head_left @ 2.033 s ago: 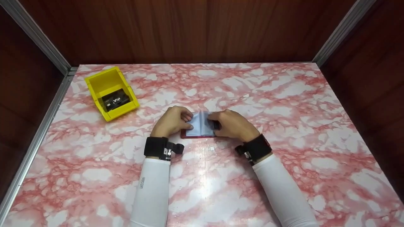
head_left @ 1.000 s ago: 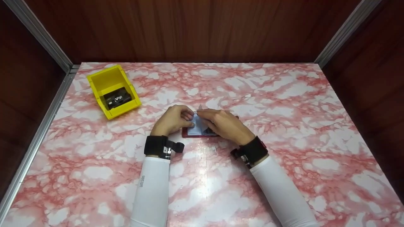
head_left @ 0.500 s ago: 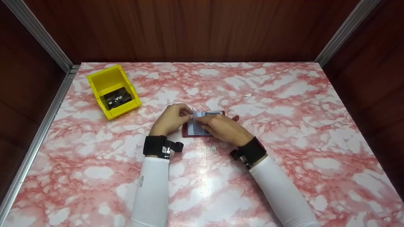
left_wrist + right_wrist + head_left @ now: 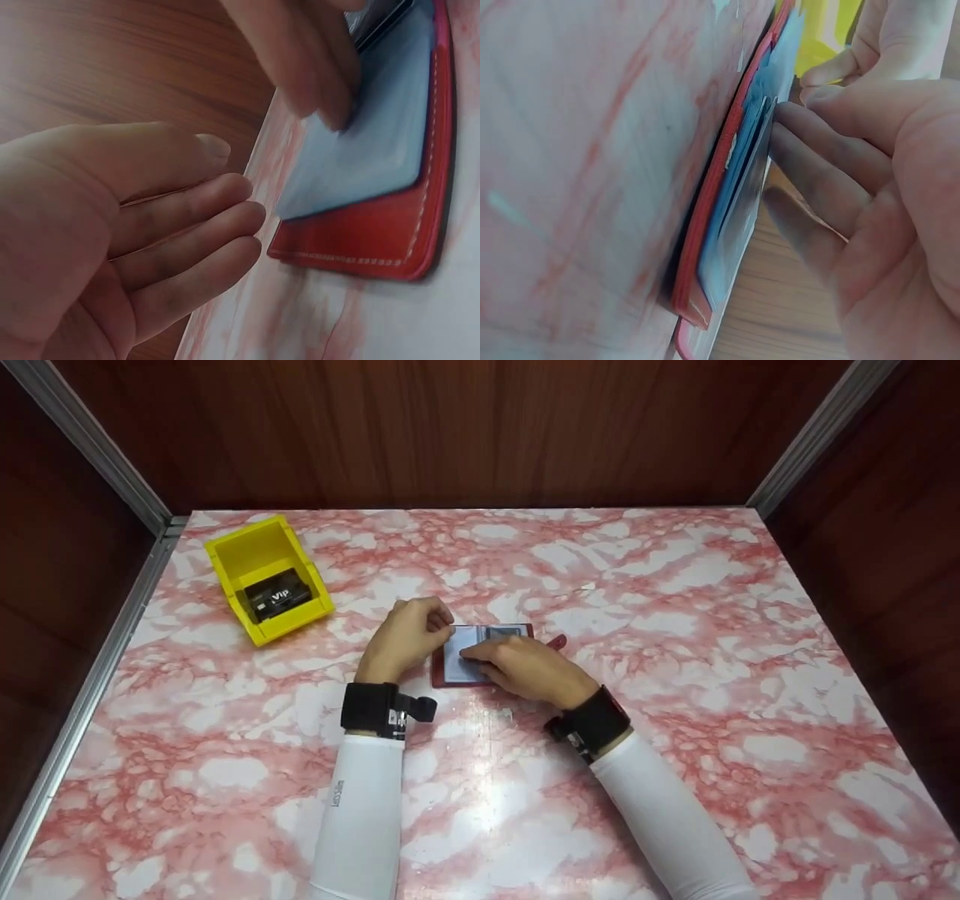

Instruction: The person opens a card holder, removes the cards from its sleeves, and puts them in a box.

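A red card holder lies spread on the table, its clear plastic sleeves facing up. White stitching runs along the red cover in the left wrist view. My right hand reaches over the holder, fingertips on the left-side sleeves, hiding much of the right side. A dark card shows in the right-side sleeve. By the holder's left edge is my left hand; the left wrist view shows its fingers loosely bent, holding nothing and apart from the cover.
A yellow bin stands at the back left, with black cards marked "Vip" inside. The holder's red strap sticks out to the right. Dark wood panels border the pink-and-white marbled table.
My right hand has swept leftward across the holder, turning sleeves over to the left side. My left hand has let go of the sleeves and drawn slightly back and up.
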A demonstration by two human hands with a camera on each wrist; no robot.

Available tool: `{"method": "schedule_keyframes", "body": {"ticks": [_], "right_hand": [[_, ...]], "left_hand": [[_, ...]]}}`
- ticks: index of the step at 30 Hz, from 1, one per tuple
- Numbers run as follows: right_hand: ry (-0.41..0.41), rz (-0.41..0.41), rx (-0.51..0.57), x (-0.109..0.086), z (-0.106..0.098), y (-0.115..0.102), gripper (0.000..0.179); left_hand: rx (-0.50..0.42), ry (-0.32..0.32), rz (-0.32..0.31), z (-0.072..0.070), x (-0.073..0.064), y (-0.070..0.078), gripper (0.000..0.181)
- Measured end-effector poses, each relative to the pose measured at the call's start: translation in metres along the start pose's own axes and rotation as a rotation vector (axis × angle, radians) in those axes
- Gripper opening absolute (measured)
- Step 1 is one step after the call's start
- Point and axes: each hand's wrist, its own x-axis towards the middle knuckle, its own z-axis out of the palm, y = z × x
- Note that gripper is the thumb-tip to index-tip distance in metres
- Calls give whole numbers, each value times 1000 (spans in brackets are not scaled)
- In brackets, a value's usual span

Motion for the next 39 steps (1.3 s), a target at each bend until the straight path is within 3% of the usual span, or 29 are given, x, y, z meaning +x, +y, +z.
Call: {"method": "schedule_keyframes", "body": {"ticks": [6, 13, 17, 20, 24, 30, 39], "right_hand": [[-9, 27, 64, -5, -15, 9, 32], [41, 202, 118, -22, -42, 36, 35], [10, 254, 114, -24, -44, 40, 36], [-34, 256, 104, -21, -41, 39, 39], [-54, 242, 80, -19, -35, 39, 40], [-58, 261, 70, -18, -31, 40, 42], [-74, 289, 104, -20, -31, 40, 46]], "left_hand": [[-6, -39, 38, 9, 1, 10, 8], [-42, -61, 62, 14, 3, 22, 10], [-24, -111, 69, 22, 3, 25, 12], [32, -124, 52, 28, 4, 27, 12], [76, -116, -18, 33, 5, 27, 8], [51, -86, -77, 35, 5, 23, 7], [5, -103, -107, 35, 5, 21, 10]]}}
